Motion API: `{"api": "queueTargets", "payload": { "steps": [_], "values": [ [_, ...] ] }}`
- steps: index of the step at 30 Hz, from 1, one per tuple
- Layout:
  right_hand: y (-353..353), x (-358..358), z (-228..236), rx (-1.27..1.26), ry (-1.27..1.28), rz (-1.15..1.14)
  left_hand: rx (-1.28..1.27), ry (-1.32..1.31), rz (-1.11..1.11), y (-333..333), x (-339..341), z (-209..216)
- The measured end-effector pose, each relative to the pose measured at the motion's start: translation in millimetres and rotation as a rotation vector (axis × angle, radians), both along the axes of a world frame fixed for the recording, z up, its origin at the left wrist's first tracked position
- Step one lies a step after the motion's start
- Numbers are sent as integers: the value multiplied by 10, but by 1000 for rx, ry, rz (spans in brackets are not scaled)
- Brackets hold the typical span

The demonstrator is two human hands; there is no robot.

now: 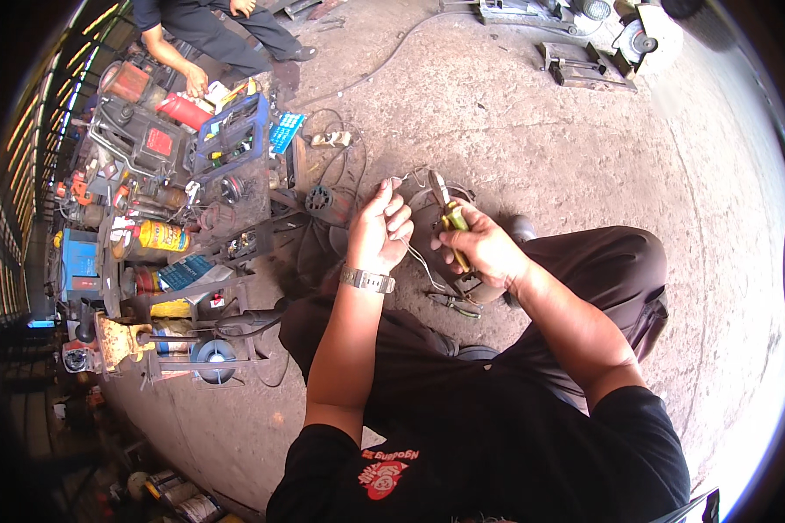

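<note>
Right hand (484, 251) clamps its fingers around the yellow-handled pliers (456, 218), tip pointing away from the body, a grip that seems to favour firm control. Just left of these pliers, the left hand (380, 230) pinches thin wire (405, 178) between thumb and fingertips, apparently to steady it. Nearer the body than the pliers, a second pair (454, 304) lies on the floor (515, 148), probably for easy reach. Well left of the pliers, a yellow bottle (160, 235) and blue sheet (285, 132) bear printing; the black shirt (541, 444) shows red lettering.
</note>
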State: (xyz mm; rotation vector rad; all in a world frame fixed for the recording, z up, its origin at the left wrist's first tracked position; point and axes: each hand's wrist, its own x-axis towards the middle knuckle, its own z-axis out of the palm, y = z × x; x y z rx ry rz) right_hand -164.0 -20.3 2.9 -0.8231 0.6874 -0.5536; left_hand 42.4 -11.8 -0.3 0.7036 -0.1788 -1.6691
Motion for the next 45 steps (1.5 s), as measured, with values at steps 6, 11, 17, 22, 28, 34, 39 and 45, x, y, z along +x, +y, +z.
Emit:
{"api": "queueTargets", "payload": {
  "steps": [6,11,17,22,28,34,39,45],
  "values": [
    [29,8,-98,-173,-125,23,41,210,-120,-41,70,-42],
    [19,-9,-95,-224,-111,41,29,301,-137,-66,74,-110],
    [32,61,-71,-210,-31,42,45,214,-106,6,128,-167],
    [-11,50,-127,-261,149,-84,110,187,-68,-55,-35,-123],
    [-103,172,-206,-439,210,-117,203,254,17,-25,-126,-163],
    [-396,631,23,-90,234,40,-4,176,409,36,486,101],
    [-988,1242,-592,182,378,61,-22,-293,932,209,1158,670],
    [-1352,2545,-433,-221,514,149,-35,-375,1178,574,1547,460]
  ]
}}
